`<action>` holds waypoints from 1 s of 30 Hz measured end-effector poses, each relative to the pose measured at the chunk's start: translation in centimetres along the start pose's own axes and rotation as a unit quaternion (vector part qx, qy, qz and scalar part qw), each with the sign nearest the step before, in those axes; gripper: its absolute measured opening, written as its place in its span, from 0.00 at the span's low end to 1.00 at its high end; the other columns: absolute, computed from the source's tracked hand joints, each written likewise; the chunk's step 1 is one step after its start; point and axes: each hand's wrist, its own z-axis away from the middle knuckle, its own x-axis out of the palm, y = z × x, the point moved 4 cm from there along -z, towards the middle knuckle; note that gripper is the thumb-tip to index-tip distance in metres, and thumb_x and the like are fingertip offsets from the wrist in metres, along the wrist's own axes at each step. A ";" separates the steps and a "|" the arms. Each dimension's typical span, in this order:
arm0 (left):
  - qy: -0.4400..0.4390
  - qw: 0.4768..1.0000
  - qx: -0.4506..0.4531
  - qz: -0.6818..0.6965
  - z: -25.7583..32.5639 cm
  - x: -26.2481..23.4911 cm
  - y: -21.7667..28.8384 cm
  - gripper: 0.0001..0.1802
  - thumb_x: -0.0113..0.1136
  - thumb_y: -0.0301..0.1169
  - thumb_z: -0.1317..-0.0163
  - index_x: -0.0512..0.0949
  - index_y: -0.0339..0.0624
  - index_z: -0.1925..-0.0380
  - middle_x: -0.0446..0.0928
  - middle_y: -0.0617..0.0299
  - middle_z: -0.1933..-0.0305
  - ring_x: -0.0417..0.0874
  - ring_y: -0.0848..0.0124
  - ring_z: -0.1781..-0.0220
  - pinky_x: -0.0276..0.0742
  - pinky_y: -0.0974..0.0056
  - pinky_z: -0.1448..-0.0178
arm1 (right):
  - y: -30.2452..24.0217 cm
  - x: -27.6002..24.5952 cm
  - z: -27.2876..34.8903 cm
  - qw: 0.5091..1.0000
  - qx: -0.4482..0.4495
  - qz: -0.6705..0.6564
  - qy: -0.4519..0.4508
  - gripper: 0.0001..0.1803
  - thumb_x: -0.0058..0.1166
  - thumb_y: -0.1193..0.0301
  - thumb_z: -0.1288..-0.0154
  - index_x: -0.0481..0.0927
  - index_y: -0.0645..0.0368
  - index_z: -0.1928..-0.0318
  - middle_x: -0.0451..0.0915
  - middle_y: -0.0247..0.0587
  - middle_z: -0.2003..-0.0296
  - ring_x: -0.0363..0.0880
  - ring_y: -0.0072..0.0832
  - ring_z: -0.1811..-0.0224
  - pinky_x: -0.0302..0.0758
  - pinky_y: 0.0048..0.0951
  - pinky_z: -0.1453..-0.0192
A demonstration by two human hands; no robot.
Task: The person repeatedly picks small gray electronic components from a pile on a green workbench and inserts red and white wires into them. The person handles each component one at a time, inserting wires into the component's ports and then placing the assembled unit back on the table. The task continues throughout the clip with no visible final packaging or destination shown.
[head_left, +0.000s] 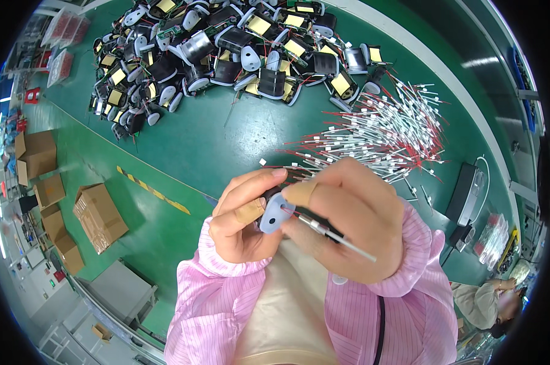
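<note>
Close to my body, my left hand [241, 216] is closed round a small device with a light blue-grey end cap [271, 220]; most of its body is hidden by my fingers. My right hand [360, 219] has thumb and forefinger pinched at the cap's edge. A red wire with a white connector and a thin white-grey tube [351, 244] runs from the cap under my right fingers. Whether the wire passes through a hole in the cap, I cannot tell. Just beyond lies a heap of red and white wire leads [378, 137].
A large pile of black devices [272, 82] with blue-grey caps and yellow pads covers the far green table [250, 134]. A black and white box-shaped unit [463, 191] stands at right, near clear plastic bags [493, 240]. Cardboard boxes [100, 218] sit on the floor at left. Another person [485, 301] is at lower right.
</note>
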 end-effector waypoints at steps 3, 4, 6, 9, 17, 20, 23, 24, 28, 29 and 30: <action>0.009 0.999 -0.011 0.053 0.1 -0.2 -0.5 0.25 0.68 0.24 0.45 0.65 0.40 0.52 0.73 0.38 0.45 0.80 0.52 0.52 0.78 0.55 0.49 | 0.2 -0.7 -0.1 0.995 0.058 -0.081 -0.026 0.12 0.68 0.79 0.55 0.82 0.63 0.67 0.79 0.40 0.73 0.75 0.26 0.77 0.70 0.22 0.74; 0.030 0.995 -0.021 0.089 0.2 -0.1 -0.5 0.24 0.70 0.23 0.47 0.67 0.38 0.54 0.73 0.38 0.44 0.80 0.52 0.52 0.77 0.54 0.47 | 0.3 -0.8 -0.1 0.991 0.065 -0.113 -0.031 0.12 0.68 0.78 0.55 0.83 0.63 0.67 0.79 0.40 0.74 0.75 0.25 0.77 0.70 0.22 0.74; 0.036 0.988 -0.041 0.146 0.0 0.0 -0.5 0.24 0.71 0.25 0.49 0.70 0.34 0.54 0.73 0.38 0.43 0.79 0.51 0.51 0.76 0.54 0.46 | 0.4 -0.6 0.0 0.994 0.043 -0.099 -0.016 0.09 0.65 0.79 0.51 0.84 0.64 0.66 0.81 0.41 0.75 0.78 0.25 0.77 0.72 0.22 0.74; -0.029 0.983 -0.050 0.172 -0.8 -0.6 -0.1 0.34 0.69 0.37 0.44 0.68 0.25 0.45 0.73 0.37 0.45 0.77 0.53 0.49 0.75 0.56 0.46 | 0.6 -0.4 -0.1 0.994 0.041 -0.092 -0.035 0.09 0.64 0.81 0.50 0.83 0.64 0.66 0.81 0.43 0.74 0.80 0.29 0.77 0.74 0.24 0.74; -0.067 0.945 -0.158 0.277 0.4 -1.1 -1.5 0.36 0.76 0.20 0.55 0.67 0.28 0.46 0.77 0.45 0.51 0.79 0.60 0.51 0.73 0.58 0.45 | 1.4 0.7 0.1 0.994 0.098 -0.027 -0.033 0.08 0.64 0.79 0.49 0.81 0.63 0.66 0.76 0.42 0.77 0.76 0.35 0.80 0.70 0.31 0.78; -0.046 0.917 -0.163 0.361 1.1 -1.3 -2.1 0.35 0.72 0.20 0.51 0.65 0.28 0.44 0.78 0.44 0.52 0.80 0.60 0.51 0.75 0.58 0.47 | 1.0 0.4 -0.5 0.994 0.012 0.062 -0.085 0.08 0.65 0.75 0.48 0.80 0.63 0.68 0.70 0.40 0.81 0.71 0.37 0.82 0.65 0.34 0.79; -0.086 0.906 -0.202 0.362 0.0 -1.8 -2.0 0.22 0.66 0.20 0.44 0.71 0.26 0.50 0.78 0.44 0.54 0.81 0.61 0.53 0.75 0.60 0.48 | 1.3 0.3 -0.5 0.995 0.003 0.023 -0.094 0.08 0.65 0.75 0.49 0.79 0.62 0.69 0.65 0.40 0.82 0.67 0.38 0.82 0.61 0.37 0.79; -0.097 0.903 -0.216 0.359 -0.3 -2.0 -1.9 0.18 0.64 0.20 0.42 0.73 0.25 0.52 0.79 0.44 0.54 0.81 0.61 0.54 0.75 0.61 0.49 | 1.5 0.4 -0.5 0.995 0.008 -0.003 -0.104 0.08 0.65 0.75 0.50 0.79 0.62 0.69 0.65 0.41 0.82 0.67 0.38 0.82 0.62 0.37 0.79; -0.068 0.952 -0.169 0.247 -0.7 -1.9 -1.4 0.13 0.64 0.19 0.44 0.77 0.26 0.59 0.80 0.47 0.61 0.82 0.62 0.61 0.76 0.65 0.57 | 2.3 0.9 -0.6 0.991 0.024 -0.037 -0.127 0.07 0.64 0.76 0.50 0.78 0.62 0.70 0.66 0.42 0.81 0.69 0.38 0.81 0.62 0.37 0.79; -0.058 0.965 -0.177 0.182 -0.8 -1.9 -1.0 0.14 0.64 0.19 0.45 0.77 0.26 0.59 0.80 0.47 0.63 0.83 0.62 0.62 0.76 0.66 0.59 | 2.4 1.0 -0.6 0.991 0.027 -0.029 -0.129 0.07 0.63 0.76 0.50 0.78 0.62 0.71 0.66 0.42 0.81 0.69 0.38 0.81 0.62 0.37 0.79; -0.048 0.975 -0.184 0.116 -1.1 -1.8 -0.7 0.14 0.64 0.18 0.46 0.77 0.26 0.59 0.80 0.48 0.65 0.83 0.62 0.64 0.76 0.67 0.62 | 2.3 1.1 -0.6 0.995 0.007 0.036 -0.096 0.07 0.63 0.77 0.50 0.78 0.62 0.71 0.66 0.41 0.81 0.69 0.37 0.82 0.62 0.37 0.79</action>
